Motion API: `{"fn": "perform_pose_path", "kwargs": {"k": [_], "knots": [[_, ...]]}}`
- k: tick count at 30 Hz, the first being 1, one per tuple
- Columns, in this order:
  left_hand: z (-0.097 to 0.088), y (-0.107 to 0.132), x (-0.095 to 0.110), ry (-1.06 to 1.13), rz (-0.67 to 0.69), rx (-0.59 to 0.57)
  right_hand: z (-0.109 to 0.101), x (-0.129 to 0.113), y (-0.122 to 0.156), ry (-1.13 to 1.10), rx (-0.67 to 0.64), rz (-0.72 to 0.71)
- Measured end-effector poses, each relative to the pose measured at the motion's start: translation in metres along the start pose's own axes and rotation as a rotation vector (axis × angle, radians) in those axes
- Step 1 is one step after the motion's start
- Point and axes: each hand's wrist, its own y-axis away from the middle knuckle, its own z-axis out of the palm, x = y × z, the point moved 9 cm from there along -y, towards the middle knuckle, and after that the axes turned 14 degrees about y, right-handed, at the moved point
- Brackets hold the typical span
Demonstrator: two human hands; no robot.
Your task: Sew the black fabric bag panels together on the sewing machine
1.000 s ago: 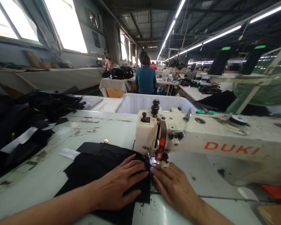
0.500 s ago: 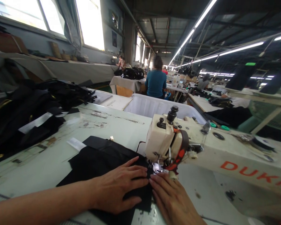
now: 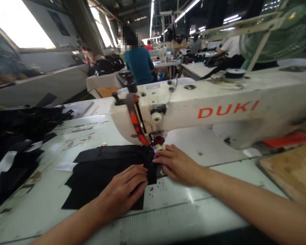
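A black fabric piece (image 3: 97, 177) lies on the pale sewing table (image 3: 173, 211), its far right corner under the needle area of the DUKI sewing machine (image 3: 183, 114). My left hand (image 3: 126, 185) rests on the fabric's right half, fingers side by side and slightly bent, pressing down. Close to the needle, my right hand (image 3: 175, 165) has its fingers stretched toward the fabric's right edge, fingertips touching it. A white strip (image 3: 65, 166) sticks out at the fabric's left side. A small gold-coloured metal piece (image 3: 104, 144) shows at its far edge. The needle tip is hidden.
Black garment pieces (image 3: 12, 136) are heaped at the table's left. At the right are a wooden board (image 3: 293, 170) and a red flat item (image 3: 288, 139). A person in a blue top (image 3: 139, 64) sits ahead; a green fan (image 3: 272, 41) stands behind the machine.
The view has turned right and downward. My left hand has drawn back from the needle, its fingers closer together. My right hand stays by the needle, its forearm now coming from the right.
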Motion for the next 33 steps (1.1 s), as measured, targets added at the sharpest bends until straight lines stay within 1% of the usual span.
{"fn": "perform_pose_path", "kwargs": {"k": [3,6,8,9,11,13,16,19,22,24,27,30,33], "knots": [[-0.007,0.003,-0.013,-0.025,-0.125,0.057,0.000,0.002,0.000,0.006,0.020,-0.007],[-0.016,0.008,-0.021,-0.063,-0.229,0.113,-0.007,0.009,0.002,0.050,0.042,0.082],[-0.021,0.010,-0.024,-0.067,-0.277,0.161,-0.013,0.009,0.004,0.085,0.049,0.126],[-0.024,0.010,-0.025,-0.061,-0.295,0.184,-0.015,0.004,0.005,0.099,0.044,0.107],[-0.026,0.010,-0.026,-0.047,-0.310,0.219,-0.015,-0.013,0.006,0.130,0.012,0.013],[-0.026,0.007,-0.025,-0.052,-0.298,0.231,-0.011,-0.029,0.007,0.157,-0.037,-0.070],[-0.022,0.003,-0.017,-0.091,-0.230,0.208,-0.008,-0.037,0.007,0.190,-0.065,-0.084],[-0.019,0.003,-0.013,-0.113,-0.198,0.189,-0.018,-0.036,0.007,0.230,0.028,-0.080],[-0.022,0.006,-0.017,-0.117,-0.251,0.225,-0.032,-0.033,0.006,0.225,0.121,-0.078],[-0.024,0.007,-0.020,-0.112,-0.270,0.251,-0.031,-0.040,0.005,0.169,0.102,-0.158],[-0.025,0.006,-0.023,-0.124,-0.249,0.277,-0.020,-0.054,0.006,0.084,0.025,-0.301],[-0.023,0.004,-0.017,-0.191,-0.146,0.267,-0.013,-0.057,0.009,0.063,-0.009,-0.299],[-0.013,0.003,0.001,-0.313,0.023,0.176,-0.016,-0.058,0.012,0.077,0.051,-0.290]]}}
